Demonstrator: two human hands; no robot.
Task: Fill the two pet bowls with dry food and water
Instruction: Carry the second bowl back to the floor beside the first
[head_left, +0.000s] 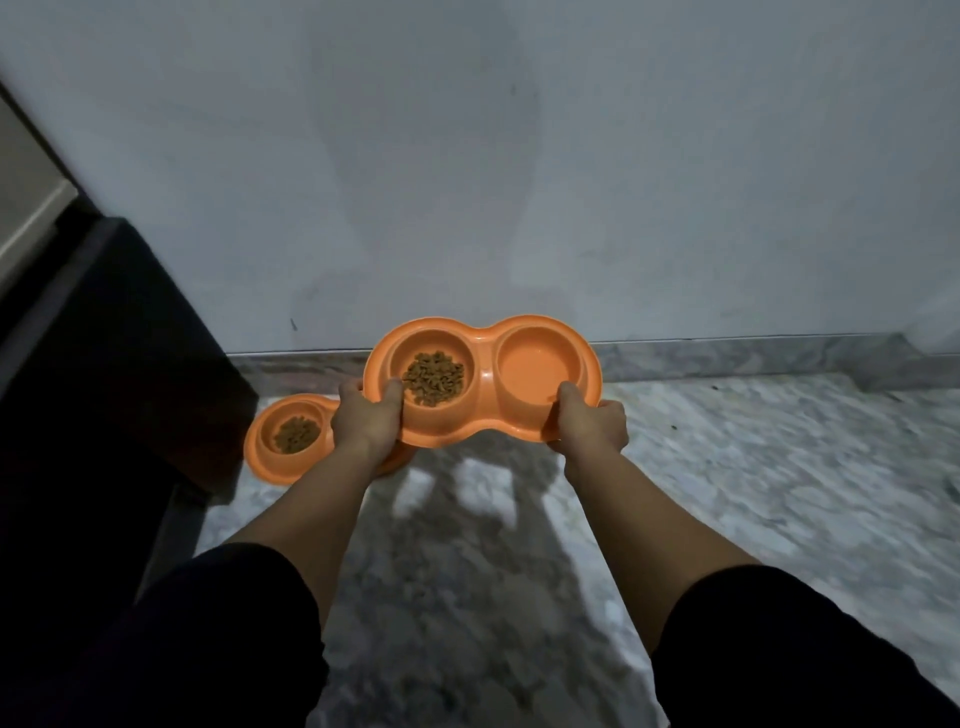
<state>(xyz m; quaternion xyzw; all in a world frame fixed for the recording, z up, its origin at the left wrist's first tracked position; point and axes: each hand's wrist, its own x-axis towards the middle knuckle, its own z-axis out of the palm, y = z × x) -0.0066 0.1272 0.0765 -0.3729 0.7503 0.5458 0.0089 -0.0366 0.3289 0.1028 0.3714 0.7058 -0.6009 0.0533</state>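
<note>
Sitting on the floor (727, 467) at the left is one orange double bowl (270, 457) with dry food (297, 434). Both arms reach straight out. The left hand (366, 422) and right hand (589, 423) grip a second double bowl (485, 374) by its ends, thumbs on the rim, above the floor. Its left cup has food (434, 378); its right cup (537, 364) looks wet.

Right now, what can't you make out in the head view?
- Second orange double bowl on the floor: its right compartment is hidden behind the left hand and forearm.
- Held double bowl: whether the right compartment holds water; dim light, too faint.
- Right hand: fingers under the rim, hidden by the bowl.
- Dark furniture at left: too dark, cut by the edge.
</note>
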